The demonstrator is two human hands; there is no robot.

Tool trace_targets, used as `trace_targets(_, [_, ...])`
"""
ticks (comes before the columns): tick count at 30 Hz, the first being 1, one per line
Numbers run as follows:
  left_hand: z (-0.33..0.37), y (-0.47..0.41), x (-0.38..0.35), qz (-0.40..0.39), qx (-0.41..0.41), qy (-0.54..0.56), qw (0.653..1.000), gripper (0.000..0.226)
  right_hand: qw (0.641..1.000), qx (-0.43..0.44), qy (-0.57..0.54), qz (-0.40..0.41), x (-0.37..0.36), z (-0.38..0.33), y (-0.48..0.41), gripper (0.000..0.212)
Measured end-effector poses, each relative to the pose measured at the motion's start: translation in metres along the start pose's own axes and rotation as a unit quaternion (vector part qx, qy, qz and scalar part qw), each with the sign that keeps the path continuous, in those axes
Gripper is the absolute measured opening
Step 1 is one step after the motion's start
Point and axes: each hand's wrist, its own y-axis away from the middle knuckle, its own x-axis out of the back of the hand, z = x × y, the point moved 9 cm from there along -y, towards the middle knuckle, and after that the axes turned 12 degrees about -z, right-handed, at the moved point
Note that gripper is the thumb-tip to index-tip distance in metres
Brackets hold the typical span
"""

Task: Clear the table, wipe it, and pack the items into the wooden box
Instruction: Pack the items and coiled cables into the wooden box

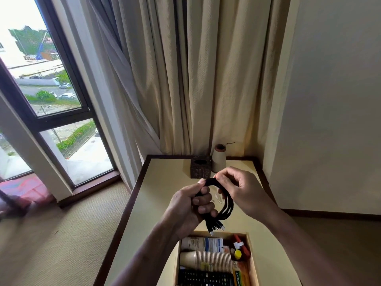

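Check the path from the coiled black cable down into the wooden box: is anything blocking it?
Nothing hangs between the cable and the wooden box, but the box already holds stacked paper cups, a remote and a tube.

Both bare forearms reach forward; the left hand [192, 205] is fisted in a tight grip, the right hand [240, 189] pinches with fingertips.

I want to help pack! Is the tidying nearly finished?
Nearly. The wooden box already holds paper cups, a tube and a remote. Both hands, left hand and right hand, are coiling a black cable. A dark box still sits on the table.
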Motion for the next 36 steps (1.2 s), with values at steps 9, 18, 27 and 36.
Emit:
trace_targets(9, [0.000,-0.001,0.006,0.020,0.006,-0.046,0.999,0.031,0.997,-0.068,0.038,0.020,0.023,0.001,0.008,0.014])
trace_targets(18, [0.009,-0.003,0.003,-0.001,0.016,-0.055,0.998,0.031,0.993,0.041,0.072,0.090,0.004,-0.009,0.022,0.012])
trace_targets(27, [0.011,-0.002,-0.021,-0.088,0.079,-0.097,0.988,0.031,0.984,0.058,-0.081,0.145,-0.009,0.013,0.024,0.042])
trace_targets(36, [0.011,0.008,-0.014,-0.115,0.139,-0.076,0.981,0.029,0.973,0.049,-0.126,-0.187,-0.019,0.011,0.012,0.034])
